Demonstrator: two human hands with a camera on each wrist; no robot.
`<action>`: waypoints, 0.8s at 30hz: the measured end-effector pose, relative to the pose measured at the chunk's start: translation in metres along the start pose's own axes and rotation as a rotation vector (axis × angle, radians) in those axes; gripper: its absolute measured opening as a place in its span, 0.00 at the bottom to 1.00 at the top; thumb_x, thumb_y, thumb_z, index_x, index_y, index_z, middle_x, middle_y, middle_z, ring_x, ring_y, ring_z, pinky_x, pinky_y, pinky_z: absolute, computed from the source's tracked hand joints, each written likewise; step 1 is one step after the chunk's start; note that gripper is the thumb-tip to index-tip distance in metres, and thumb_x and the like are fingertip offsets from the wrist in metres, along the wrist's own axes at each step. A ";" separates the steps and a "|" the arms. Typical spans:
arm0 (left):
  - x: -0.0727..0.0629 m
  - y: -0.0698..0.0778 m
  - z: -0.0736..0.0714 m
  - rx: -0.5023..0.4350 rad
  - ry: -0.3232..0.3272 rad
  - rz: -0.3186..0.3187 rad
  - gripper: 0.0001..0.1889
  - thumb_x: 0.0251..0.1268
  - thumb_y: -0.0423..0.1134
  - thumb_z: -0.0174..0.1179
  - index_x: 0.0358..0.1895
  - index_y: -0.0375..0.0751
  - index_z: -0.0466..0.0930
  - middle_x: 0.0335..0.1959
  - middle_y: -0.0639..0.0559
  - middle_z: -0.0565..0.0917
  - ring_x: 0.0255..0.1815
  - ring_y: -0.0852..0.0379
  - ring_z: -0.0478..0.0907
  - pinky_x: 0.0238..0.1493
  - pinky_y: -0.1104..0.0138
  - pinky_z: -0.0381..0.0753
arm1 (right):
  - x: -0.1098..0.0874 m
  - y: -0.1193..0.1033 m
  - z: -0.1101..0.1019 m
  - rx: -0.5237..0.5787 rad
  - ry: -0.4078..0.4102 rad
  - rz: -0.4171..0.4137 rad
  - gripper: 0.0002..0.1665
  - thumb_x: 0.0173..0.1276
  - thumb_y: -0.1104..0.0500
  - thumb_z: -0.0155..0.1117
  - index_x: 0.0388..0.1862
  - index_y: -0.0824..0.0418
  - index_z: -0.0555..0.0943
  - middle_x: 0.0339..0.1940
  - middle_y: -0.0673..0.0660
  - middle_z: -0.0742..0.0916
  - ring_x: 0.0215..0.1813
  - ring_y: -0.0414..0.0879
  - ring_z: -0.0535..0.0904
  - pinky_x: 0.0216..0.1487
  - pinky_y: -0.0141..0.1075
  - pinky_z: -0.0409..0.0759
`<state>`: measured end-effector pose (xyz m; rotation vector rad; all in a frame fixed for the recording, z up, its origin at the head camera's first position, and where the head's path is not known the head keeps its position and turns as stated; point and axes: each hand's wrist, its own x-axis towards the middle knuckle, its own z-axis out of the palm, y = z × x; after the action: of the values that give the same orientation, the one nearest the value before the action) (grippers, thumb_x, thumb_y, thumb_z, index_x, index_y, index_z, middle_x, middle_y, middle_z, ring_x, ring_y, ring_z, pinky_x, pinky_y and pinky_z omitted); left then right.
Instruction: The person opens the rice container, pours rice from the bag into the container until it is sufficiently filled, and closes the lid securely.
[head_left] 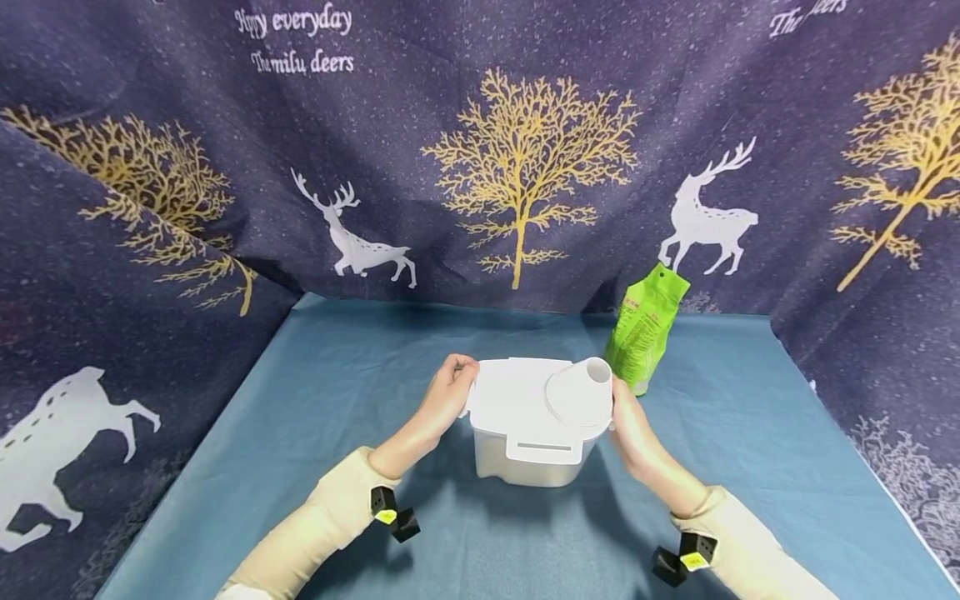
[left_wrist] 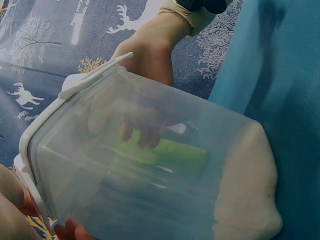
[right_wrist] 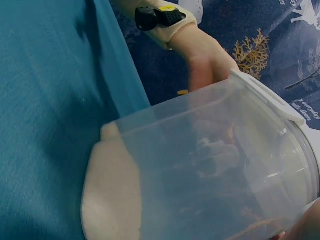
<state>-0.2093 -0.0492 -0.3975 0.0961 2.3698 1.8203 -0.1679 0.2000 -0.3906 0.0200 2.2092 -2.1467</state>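
Between the two hands is a clear plastic storage container with a white lid. A round white cup-like spout with an open top rises from the lid's right part. Pale fine contents, like flour or rice, fill the bottom of the container. My left hand grips the lid end at its left side, fingers curled at the edge. On the opposite side my right hand grips the other end; its fingers show through the clear wall in the left wrist view. The front lid clip hangs over the front wall.
A bright green printed bag stands upright behind the right hand, near the back of the table. Blue cloth covers the table. Dark fabric with deer and trees hangs along the back and sides.
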 end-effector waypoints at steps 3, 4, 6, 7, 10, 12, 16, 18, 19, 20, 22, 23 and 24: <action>0.001 0.002 0.000 0.021 0.010 0.008 0.19 0.75 0.48 0.43 0.58 0.42 0.72 0.45 0.46 0.79 0.40 0.54 0.75 0.41 0.64 0.75 | 0.001 -0.002 -0.001 -0.053 0.015 0.019 0.21 0.81 0.45 0.29 0.39 0.45 0.72 0.34 0.39 0.76 0.45 0.34 0.70 0.51 0.30 0.68; 0.001 0.003 0.000 0.023 0.010 0.013 0.19 0.75 0.47 0.42 0.59 0.42 0.73 0.48 0.45 0.80 0.43 0.54 0.76 0.44 0.62 0.75 | 0.001 -0.002 -0.001 -0.067 0.019 0.023 0.21 0.81 0.46 0.28 0.39 0.47 0.72 0.34 0.40 0.75 0.45 0.34 0.69 0.51 0.30 0.68; 0.002 0.004 0.000 0.024 0.002 0.022 0.20 0.75 0.46 0.41 0.60 0.41 0.74 0.53 0.43 0.80 0.48 0.51 0.77 0.50 0.59 0.76 | 0.001 -0.003 -0.002 -0.096 0.031 0.039 0.22 0.81 0.46 0.27 0.41 0.50 0.71 0.35 0.41 0.74 0.46 0.35 0.68 0.52 0.31 0.67; 0.003 0.004 0.000 0.019 -0.007 0.025 0.20 0.75 0.45 0.41 0.60 0.40 0.74 0.54 0.43 0.80 0.50 0.50 0.77 0.52 0.57 0.76 | 0.001 -0.004 -0.002 -0.120 0.044 0.050 0.22 0.81 0.46 0.27 0.43 0.51 0.71 0.36 0.42 0.74 0.46 0.36 0.68 0.51 0.31 0.66; 0.005 0.005 0.002 0.013 -0.031 0.028 0.22 0.75 0.45 0.39 0.61 0.39 0.75 0.57 0.42 0.80 0.57 0.47 0.76 0.60 0.53 0.73 | -0.001 -0.006 -0.002 -0.203 0.079 0.078 0.23 0.81 0.47 0.24 0.48 0.57 0.68 0.39 0.45 0.71 0.46 0.38 0.66 0.50 0.32 0.65; 0.006 0.005 0.003 0.022 -0.043 0.028 0.23 0.76 0.45 0.37 0.62 0.37 0.74 0.60 0.41 0.78 0.61 0.45 0.74 0.65 0.51 0.70 | -0.001 -0.006 -0.002 -0.258 0.106 0.091 0.23 0.81 0.48 0.24 0.49 0.60 0.66 0.38 0.47 0.70 0.43 0.39 0.65 0.46 0.32 0.65; 0.005 0.004 0.003 0.047 -0.050 0.022 0.26 0.77 0.46 0.36 0.67 0.34 0.69 0.68 0.39 0.72 0.71 0.43 0.65 0.72 0.49 0.61 | -0.001 -0.005 -0.002 -0.314 0.137 0.092 0.19 0.80 0.52 0.26 0.43 0.60 0.65 0.33 0.50 0.68 0.35 0.41 0.64 0.39 0.33 0.65; 0.004 0.004 0.003 0.052 -0.055 0.024 0.27 0.77 0.47 0.36 0.68 0.33 0.66 0.71 0.39 0.67 0.74 0.42 0.60 0.74 0.49 0.58 | 0.000 -0.006 -0.002 -0.324 0.143 0.096 0.19 0.80 0.52 0.26 0.42 0.60 0.65 0.32 0.50 0.68 0.34 0.42 0.64 0.38 0.32 0.65; 0.004 0.005 0.003 0.048 -0.059 0.025 0.27 0.78 0.48 0.36 0.69 0.32 0.65 0.72 0.39 0.65 0.75 0.42 0.58 0.74 0.49 0.57 | 0.000 -0.006 -0.002 -0.326 0.141 0.098 0.19 0.80 0.52 0.26 0.41 0.59 0.65 0.31 0.50 0.68 0.33 0.42 0.64 0.37 0.33 0.65; 0.003 0.005 0.003 0.041 -0.061 0.027 0.28 0.78 0.48 0.36 0.70 0.32 0.64 0.72 0.38 0.65 0.75 0.42 0.58 0.74 0.48 0.56 | 0.000 -0.006 -0.002 -0.330 0.141 0.099 0.19 0.80 0.52 0.26 0.42 0.60 0.65 0.31 0.50 0.68 0.34 0.41 0.64 0.38 0.33 0.65; 0.002 0.005 0.004 0.026 -0.064 0.034 0.28 0.79 0.48 0.35 0.69 0.31 0.64 0.72 0.38 0.65 0.75 0.41 0.58 0.73 0.47 0.57 | 0.000 -0.007 -0.003 -0.342 0.131 0.096 0.22 0.81 0.50 0.25 0.47 0.62 0.67 0.35 0.51 0.71 0.38 0.42 0.66 0.41 0.33 0.66; 0.002 0.004 0.004 0.013 -0.067 0.034 0.28 0.79 0.49 0.35 0.70 0.31 0.63 0.72 0.38 0.64 0.75 0.41 0.58 0.73 0.47 0.57 | 0.000 -0.007 -0.002 -0.348 0.126 0.092 0.24 0.81 0.49 0.25 0.50 0.63 0.67 0.38 0.54 0.73 0.42 0.43 0.67 0.44 0.34 0.67; 0.002 0.004 0.005 0.003 -0.068 0.038 0.28 0.79 0.48 0.35 0.70 0.31 0.64 0.72 0.37 0.65 0.74 0.40 0.59 0.73 0.47 0.57 | 0.001 -0.007 -0.002 -0.353 0.119 0.084 0.26 0.81 0.48 0.25 0.54 0.64 0.68 0.42 0.57 0.75 0.46 0.44 0.68 0.47 0.35 0.67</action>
<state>-0.2107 -0.0434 -0.3948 0.2010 2.3400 1.8004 -0.1690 0.2021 -0.3836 0.2242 2.5700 -1.7290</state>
